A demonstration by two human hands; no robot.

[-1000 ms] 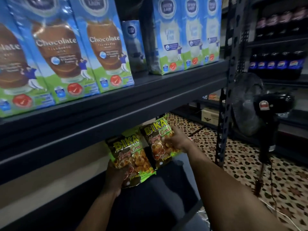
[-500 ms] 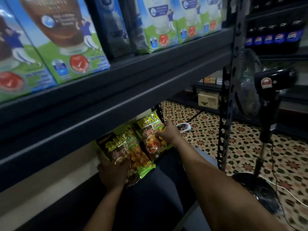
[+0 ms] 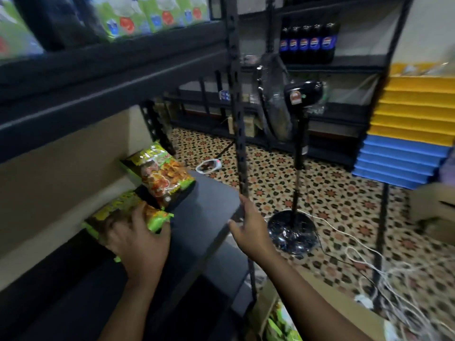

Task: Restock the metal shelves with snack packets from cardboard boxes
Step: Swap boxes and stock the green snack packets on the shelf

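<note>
On the lower metal shelf (image 3: 204, 212), two snack packets. Rear packet (image 3: 161, 174) leans near the back wall, free of both hands; I judge it may slide flat. Near packet (image 3: 128, 212) lies under my left hand (image 3: 138, 242), fingers curled over it; an early release could tip it off the shelf. Right hand (image 3: 248, 230), spread and holding nothing, hovers at the shelf's front edge.

A shop: metal shelves (image 3: 118, 70) stocked with cola bottles (image 3: 307, 43) and milk cartons (image 3: 147, 18).
</note>
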